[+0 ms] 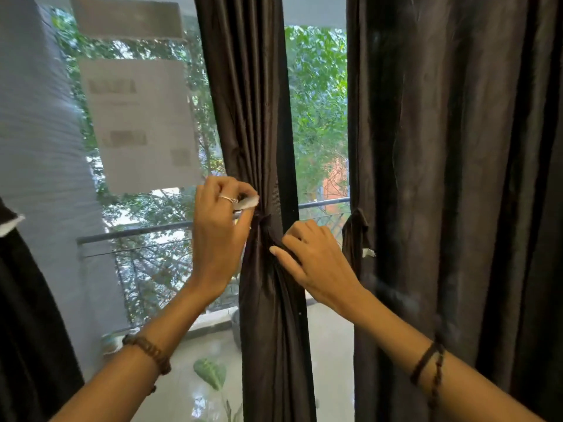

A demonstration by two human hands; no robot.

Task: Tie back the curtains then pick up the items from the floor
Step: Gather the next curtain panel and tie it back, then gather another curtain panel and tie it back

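Your left hand [221, 226] sits at mid-frame, fingers curled, pinching a small pale tag [248, 203] at the cinched waist of the middle curtain [259, 117]; a ring shows on one finger. Your right hand [313, 257] is just right of it, fingers bent and gripping the gathered dark fabric at the same pinch point. That curtain hangs from the top centre of the frame to the bottom edge, bunched narrow where your hands meet it. To the right, a wider dark curtain [457, 178] fills the frame's right side, with a dark tieback [356, 236] knotted on its left edge and a pale tag end hanging from it. A sheet of paper [140, 123] is stuck to the window glass at upper left. Beyond the glass, a balcony railing [134, 233] crosses mid-frame before green foliage.
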